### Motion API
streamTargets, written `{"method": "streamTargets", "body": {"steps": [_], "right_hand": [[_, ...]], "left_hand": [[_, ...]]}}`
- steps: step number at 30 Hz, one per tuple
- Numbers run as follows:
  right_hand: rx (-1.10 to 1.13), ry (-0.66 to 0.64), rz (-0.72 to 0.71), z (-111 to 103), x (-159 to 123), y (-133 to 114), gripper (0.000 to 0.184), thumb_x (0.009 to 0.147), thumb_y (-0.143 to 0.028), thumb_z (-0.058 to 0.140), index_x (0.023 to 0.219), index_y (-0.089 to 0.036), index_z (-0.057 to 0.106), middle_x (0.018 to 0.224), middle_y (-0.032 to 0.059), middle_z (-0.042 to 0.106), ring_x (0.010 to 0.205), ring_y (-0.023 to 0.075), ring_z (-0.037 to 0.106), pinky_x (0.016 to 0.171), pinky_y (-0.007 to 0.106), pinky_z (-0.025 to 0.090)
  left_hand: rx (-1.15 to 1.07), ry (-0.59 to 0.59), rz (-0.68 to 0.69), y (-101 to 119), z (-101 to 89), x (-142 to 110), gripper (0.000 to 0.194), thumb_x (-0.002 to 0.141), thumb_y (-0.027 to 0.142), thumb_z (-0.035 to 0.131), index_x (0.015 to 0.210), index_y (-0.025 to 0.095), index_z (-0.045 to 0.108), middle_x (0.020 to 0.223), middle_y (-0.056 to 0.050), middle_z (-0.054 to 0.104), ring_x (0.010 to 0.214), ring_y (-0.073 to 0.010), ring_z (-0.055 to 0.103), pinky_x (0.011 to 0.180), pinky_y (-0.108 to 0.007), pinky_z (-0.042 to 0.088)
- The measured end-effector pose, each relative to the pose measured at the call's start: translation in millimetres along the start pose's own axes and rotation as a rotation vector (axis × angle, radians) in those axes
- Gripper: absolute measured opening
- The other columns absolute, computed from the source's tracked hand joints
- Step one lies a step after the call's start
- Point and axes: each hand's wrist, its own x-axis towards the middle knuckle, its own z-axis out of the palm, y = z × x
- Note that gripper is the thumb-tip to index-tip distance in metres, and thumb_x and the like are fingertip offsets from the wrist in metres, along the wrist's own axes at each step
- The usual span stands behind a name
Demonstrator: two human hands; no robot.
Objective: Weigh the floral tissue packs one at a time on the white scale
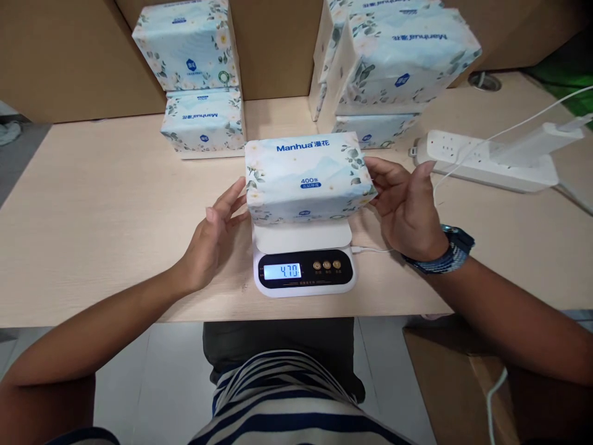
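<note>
A tissue pack with a pale blue floral wrapper and the word Manhua is on or just above the white plate of a digital kitchen scale; its underside contact is hidden. The scale's lit display reads 4.70. My left hand is against the pack's left end, fingertips at its edge and thumb raised. At the opposite end, my right hand has its fingers partly hidden behind the pack, with the thumb pointing up. Between them the two hands hold the pack.
Stacked tissue packs stand at the back left and back right, against cardboard boxes. A white power strip with a plugged-in charger lies at right. A thin white cable runs from the scale. An open carton is below the table edge.
</note>
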Motion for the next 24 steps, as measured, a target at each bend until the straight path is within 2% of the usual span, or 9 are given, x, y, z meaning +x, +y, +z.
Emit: {"method": "streamTargets", "body": {"steps": [3, 6, 7, 9, 12, 14, 18, 21, 24], "right_hand": [[-0.020, 0.014, 0.004, 0, 1, 1, 0.074, 0.098, -0.090, 0.033, 0.131, -0.042, 0.078, 0.129, 0.0039, 0.080, 0.110, 0.0286, 0.076, 0.094, 0.048, 0.065], [-0.041, 0.026, 0.017, 1, 1, -2, 0.072, 0.090, -0.096, 0.035, 0.126, -0.050, 0.078, 0.125, 0.0000, 0.081, 0.113, 0.0355, 0.075, 0.091, 0.059, 0.066], [-0.044, 0.040, 0.019, 2, 1, -3, 0.070, 0.089, -0.096, 0.037, 0.124, -0.052, 0.078, 0.123, -0.0014, 0.082, 0.114, 0.0356, 0.075, 0.091, 0.059, 0.066], [-0.033, 0.077, 0.011, 4, 1, -6, 0.067, 0.092, -0.095, 0.040, 0.122, -0.050, 0.080, 0.121, -0.0022, 0.083, 0.113, 0.0301, 0.075, 0.090, 0.051, 0.067], [-0.002, 0.136, -0.026, 7, -1, -10, 0.064, 0.099, -0.086, 0.045, 0.124, -0.039, 0.082, 0.123, 0.0016, 0.082, 0.109, 0.0190, 0.077, 0.085, 0.033, 0.065], [0.010, 0.149, -0.056, 7, -3, -11, 0.063, 0.101, -0.083, 0.047, 0.127, -0.035, 0.081, 0.126, 0.0040, 0.082, 0.110, 0.0176, 0.077, 0.083, 0.030, 0.064], [-0.019, 0.026, -0.163, -1, -6, -11, 0.062, 0.092, -0.083, 0.064, 0.140, -0.043, 0.073, 0.146, 0.0028, 0.074, 0.131, 0.0232, 0.071, 0.099, 0.037, 0.065], [-0.108, -0.091, -0.266, -9, -7, -9, 0.081, 0.081, -0.087, 0.072, 0.152, -0.050, 0.060, 0.162, 0.0004, 0.062, 0.154, 0.0302, 0.056, 0.117, 0.048, 0.060], [-0.159, -0.152, -0.324, -13, -5, -7, 0.086, 0.081, -0.087, 0.072, 0.159, -0.054, 0.052, 0.169, -0.0017, 0.055, 0.166, 0.0322, 0.042, 0.126, 0.055, 0.052]], "left_hand": [[0.019, 0.087, -0.027, 2, 0.2, 3, 0.086, 0.099, 0.092, 0.025, 0.160, 0.041, 0.056, 0.178, 0.002, 0.047, 0.168, -0.0409, 0.037, 0.136, -0.069, 0.036], [0.031, 0.143, -0.029, 1, -2.1, 4, 0.084, 0.099, 0.092, 0.028, 0.156, 0.038, 0.060, 0.178, 0.000, 0.048, 0.165, -0.0409, 0.042, 0.132, -0.068, 0.042], [0.040, 0.153, -0.026, 0, -3.8, 4, 0.083, 0.099, 0.091, 0.030, 0.155, 0.038, 0.060, 0.177, -0.001, 0.048, 0.165, -0.0407, 0.043, 0.131, -0.068, 0.043], [0.068, 0.155, -0.014, -3, -8.4, 4, 0.077, 0.100, 0.088, 0.037, 0.155, 0.039, 0.061, 0.175, -0.001, 0.050, 0.164, -0.0401, 0.044, 0.130, -0.068, 0.044], [0.091, 0.160, 0.008, -6, -14.9, 5, 0.070, 0.100, 0.084, 0.045, 0.153, 0.042, 0.061, 0.173, -0.001, 0.052, 0.162, -0.0388, 0.045, 0.130, -0.066, 0.044], [0.098, 0.168, 0.016, -8, -16.8, 5, 0.069, 0.100, 0.085, 0.046, 0.152, 0.043, 0.061, 0.173, 0.001, 0.051, 0.162, -0.0385, 0.045, 0.130, -0.066, 0.045], [0.112, 0.159, 0.069, -9, -15.8, 6, 0.061, 0.101, 0.080, 0.050, 0.154, 0.049, 0.056, 0.176, 0.004, 0.045, 0.163, -0.0391, 0.042, 0.130, -0.066, 0.043], [0.117, 0.134, 0.114, -10, -15.1, 6, 0.058, 0.103, 0.078, 0.048, 0.155, 0.054, 0.053, 0.177, 0.007, 0.043, 0.165, -0.0394, 0.039, 0.131, -0.067, 0.040], [0.117, 0.107, 0.129, -9, -15.9, 4, 0.056, 0.102, 0.074, 0.052, 0.155, 0.056, 0.053, 0.177, 0.011, 0.042, 0.168, -0.0391, 0.035, 0.133, -0.068, 0.038]]}}
